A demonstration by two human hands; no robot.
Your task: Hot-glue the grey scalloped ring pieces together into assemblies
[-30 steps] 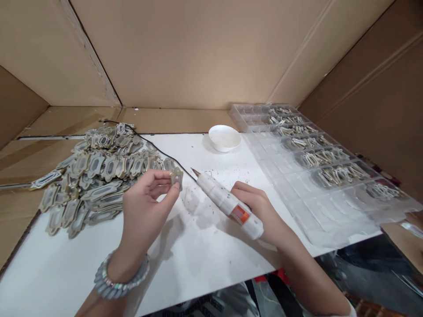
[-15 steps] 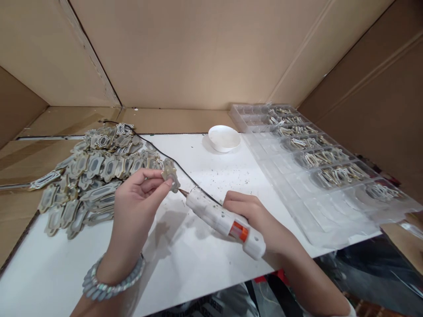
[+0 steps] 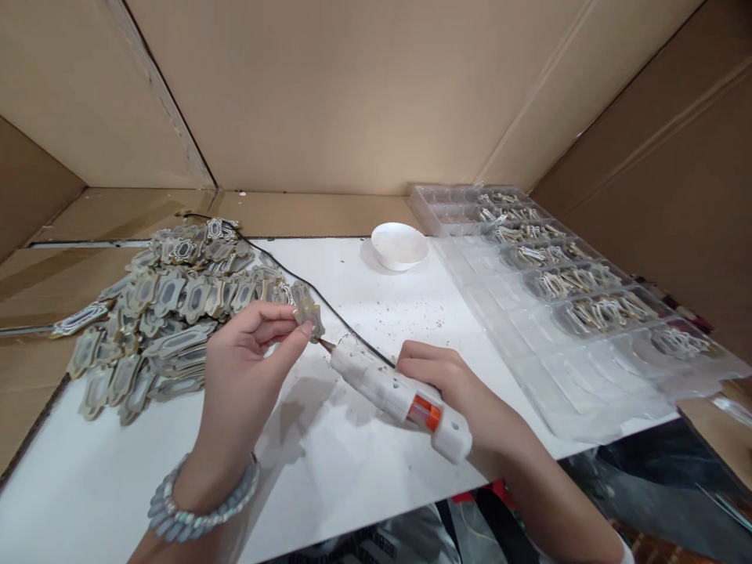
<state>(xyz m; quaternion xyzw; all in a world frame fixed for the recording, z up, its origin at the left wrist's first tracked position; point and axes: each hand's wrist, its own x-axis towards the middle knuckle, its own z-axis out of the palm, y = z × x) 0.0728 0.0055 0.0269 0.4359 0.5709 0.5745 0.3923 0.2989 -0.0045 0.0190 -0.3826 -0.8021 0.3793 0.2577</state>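
My left hand (image 3: 252,368), with a beaded bracelet at the wrist, pinches a small grey, scallop-edged frame piece (image 3: 308,309) between thumb and fingers. The piece is held up above the white board. My right hand (image 3: 432,366) is wrapped round a white glue gun (image 3: 376,384) with an orange part in its side; most of those fingers are hidden behind the body. Its pointed copper-coloured tip meets the lower edge of the frame piece, though I cannot tell if they touch. Left of my left hand lies a heap of similar frame pieces (image 3: 170,294).
A white bowl (image 3: 399,249) stands toward the back of the white board (image 3: 376,486). On the right, a clear compartment tray (image 3: 505,313) holds many small metallic-looking pieces. A black cord (image 3: 299,278) crosses the board. Cardboard walls (image 3: 329,94) enclose the back and sides.
My left hand has shifted slightly right with the frame piece, which has turned a little against the tip. My right hand and the glue gun have barely moved.
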